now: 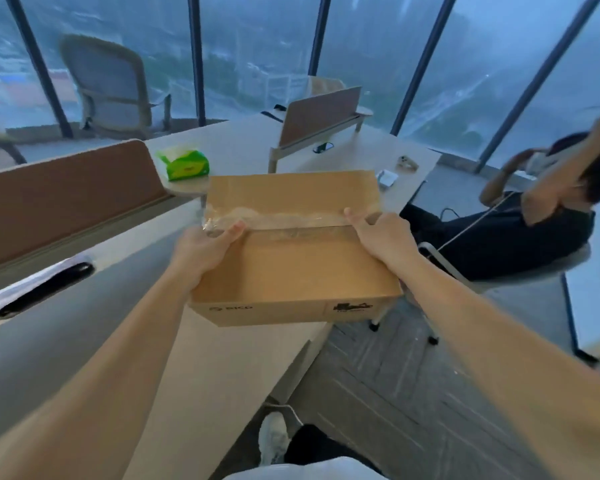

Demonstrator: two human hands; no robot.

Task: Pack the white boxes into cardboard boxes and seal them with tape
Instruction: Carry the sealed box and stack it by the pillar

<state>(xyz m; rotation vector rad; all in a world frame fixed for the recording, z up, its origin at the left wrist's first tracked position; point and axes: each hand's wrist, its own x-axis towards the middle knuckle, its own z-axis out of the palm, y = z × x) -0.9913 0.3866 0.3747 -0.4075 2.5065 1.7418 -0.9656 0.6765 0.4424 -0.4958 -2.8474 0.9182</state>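
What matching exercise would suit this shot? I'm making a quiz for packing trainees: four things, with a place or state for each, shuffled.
Things:
1. cardboard box
2. green pack
3. left hand
4. tape strip

Places or states:
A. stuck along the far flap's edge
B. on the desk beyond the box
C. open and empty
D. gripping the box's left side

Pairs: 1-C, 2-B, 3-D, 4-A
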